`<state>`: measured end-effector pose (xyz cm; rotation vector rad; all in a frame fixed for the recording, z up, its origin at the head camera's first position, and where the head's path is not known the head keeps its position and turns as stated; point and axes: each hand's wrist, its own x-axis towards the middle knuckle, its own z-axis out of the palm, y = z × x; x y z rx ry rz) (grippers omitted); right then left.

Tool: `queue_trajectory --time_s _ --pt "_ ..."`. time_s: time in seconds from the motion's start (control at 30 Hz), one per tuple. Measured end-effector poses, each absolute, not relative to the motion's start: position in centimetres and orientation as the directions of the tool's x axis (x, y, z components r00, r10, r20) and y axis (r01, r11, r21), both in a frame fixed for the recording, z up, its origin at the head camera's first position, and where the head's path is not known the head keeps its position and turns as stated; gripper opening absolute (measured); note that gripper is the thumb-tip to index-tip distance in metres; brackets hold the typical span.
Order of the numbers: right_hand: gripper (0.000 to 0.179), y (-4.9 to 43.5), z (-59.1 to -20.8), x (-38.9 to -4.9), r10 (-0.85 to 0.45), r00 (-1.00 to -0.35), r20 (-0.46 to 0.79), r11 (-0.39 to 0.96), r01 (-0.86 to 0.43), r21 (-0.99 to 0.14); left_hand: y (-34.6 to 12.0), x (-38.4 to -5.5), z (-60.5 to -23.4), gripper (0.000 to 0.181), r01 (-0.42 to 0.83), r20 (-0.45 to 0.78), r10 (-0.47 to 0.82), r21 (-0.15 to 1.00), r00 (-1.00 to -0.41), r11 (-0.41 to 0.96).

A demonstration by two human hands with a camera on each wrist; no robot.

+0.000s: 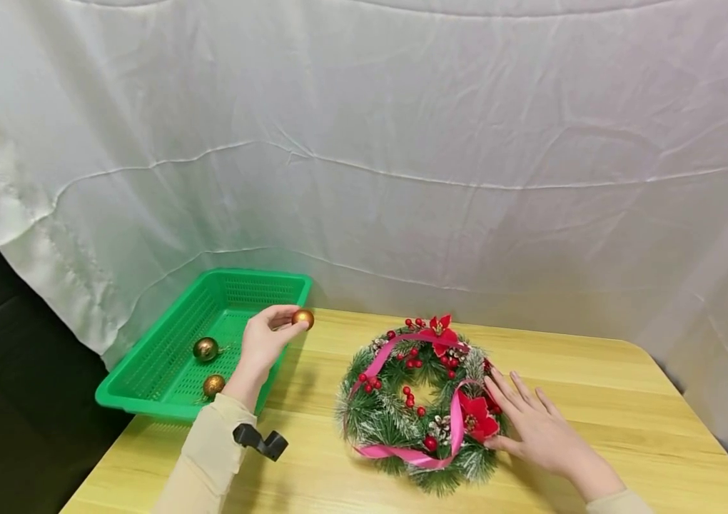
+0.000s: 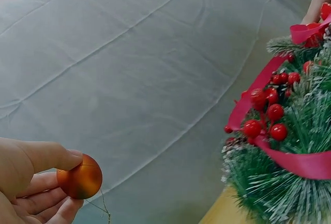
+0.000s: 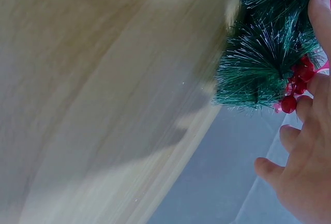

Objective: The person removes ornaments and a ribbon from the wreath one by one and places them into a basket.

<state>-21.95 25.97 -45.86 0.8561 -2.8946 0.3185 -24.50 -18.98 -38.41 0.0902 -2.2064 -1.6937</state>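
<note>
Between thumb and fingers, my left hand (image 1: 265, 341) pinches a copper-coloured Christmas ball (image 1: 302, 319), held up beside the basket's right rim. In the left wrist view a thin string dangles from the ball (image 2: 80, 177). A green Christmas wreath (image 1: 396, 421) with pink ribbon, red berries, pinecones and red poinsettias lies on the table. My right hand (image 1: 534, 428) rests at the wreath's right edge, fingers spread and fairly straight, thumb near the lower poinsettia (image 1: 477, 416). In the right wrist view its thumb touches the green needles (image 3: 264, 53).
A green plastic basket (image 1: 139, 357) stands on the table's left side. Inside it lie two more balls, one shiny bronze ball (image 1: 205, 349) and one glittery ball (image 1: 213, 386). Pale cloth (image 1: 402, 143) hangs behind the wooden table (image 1: 646, 428).
</note>
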Motion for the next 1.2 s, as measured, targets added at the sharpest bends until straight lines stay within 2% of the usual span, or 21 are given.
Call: queue_trajectory --time_s 0.73,1.2 --pt "0.095 25.9 -45.8 -21.9 -0.521 -0.841 0.147 0.821 -0.541 -0.18 -23.7 -22.5 -37.7 0.045 0.102 0.212 -0.311 0.937 -0.927 0.334" --pt "0.095 26.0 -45.8 -21.9 -0.524 -0.84 0.141 0.82 -0.543 -0.182 -27.6 -21.3 -38.7 0.048 0.03 0.19 -0.313 0.891 -0.93 0.453"
